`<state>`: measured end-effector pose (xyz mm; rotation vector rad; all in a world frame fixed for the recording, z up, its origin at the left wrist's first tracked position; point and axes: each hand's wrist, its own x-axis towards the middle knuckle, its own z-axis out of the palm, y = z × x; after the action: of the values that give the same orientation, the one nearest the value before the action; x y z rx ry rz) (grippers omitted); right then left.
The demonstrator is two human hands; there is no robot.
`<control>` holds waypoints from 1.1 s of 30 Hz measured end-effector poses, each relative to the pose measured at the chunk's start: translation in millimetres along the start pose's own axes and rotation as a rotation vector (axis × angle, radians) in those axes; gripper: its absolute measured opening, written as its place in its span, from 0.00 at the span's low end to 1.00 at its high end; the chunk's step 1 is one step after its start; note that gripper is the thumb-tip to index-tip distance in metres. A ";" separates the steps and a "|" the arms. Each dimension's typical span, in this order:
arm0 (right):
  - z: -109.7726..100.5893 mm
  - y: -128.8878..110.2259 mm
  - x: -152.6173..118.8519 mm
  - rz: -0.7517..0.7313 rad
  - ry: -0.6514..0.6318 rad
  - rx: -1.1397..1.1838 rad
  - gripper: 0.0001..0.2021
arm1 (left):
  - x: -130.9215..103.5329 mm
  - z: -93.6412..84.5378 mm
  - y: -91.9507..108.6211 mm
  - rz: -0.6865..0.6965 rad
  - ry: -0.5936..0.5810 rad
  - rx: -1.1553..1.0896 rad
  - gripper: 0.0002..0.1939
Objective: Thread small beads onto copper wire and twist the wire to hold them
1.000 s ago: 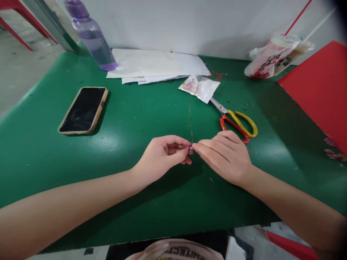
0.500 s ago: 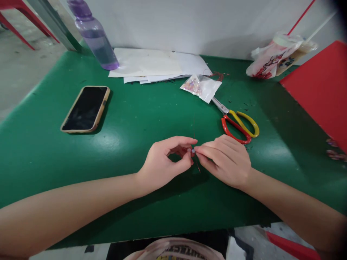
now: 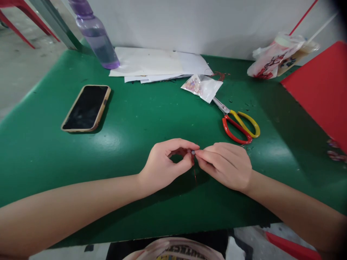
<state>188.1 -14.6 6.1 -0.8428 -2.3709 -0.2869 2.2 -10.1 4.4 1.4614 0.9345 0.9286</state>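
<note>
Bead, small, round, pale blue-grey [image 3: 193,152]: in the narrow pinch of our right hand [image 3: 227,164]. Curled left hand [image 3: 169,159]: close beside, its hold unclear to us. Strand, thin, copper-coloured [image 3: 195,176]: hanging below. Step, we judge: working bead and strand together; next move calls for steady pinching.

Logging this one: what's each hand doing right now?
Left hand: thumb and fingers curled in, holding a small pale bead.
Right hand: closed in a pinch at the same bead; exact grip partly hidden.
</note>
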 end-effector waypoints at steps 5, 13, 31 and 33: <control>3.3 0.3 0.9 0.037 0.000 0.035 0.06 | 1.1 -0.2 -1.0 -0.069 -0.022 -0.096 0.09; -3.2 1.1 3.2 0.124 0.116 0.086 0.05 | 3.6 0.9 3.2 -0.249 -0.026 -0.379 0.07; -10.6 7.4 2.2 -0.128 0.059 -0.175 0.10 | 3.1 2.4 -0.7 -0.289 -0.006 -0.474 0.04; -10.5 7.5 2.2 -0.145 0.068 -0.195 0.12 | 2.9 2.3 -1.4 -0.275 -0.011 -0.493 0.04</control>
<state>196.5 -11.7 15.8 -0.7365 -2.3703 -0.6042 5.3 -8.2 3.0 0.8948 0.8018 0.8676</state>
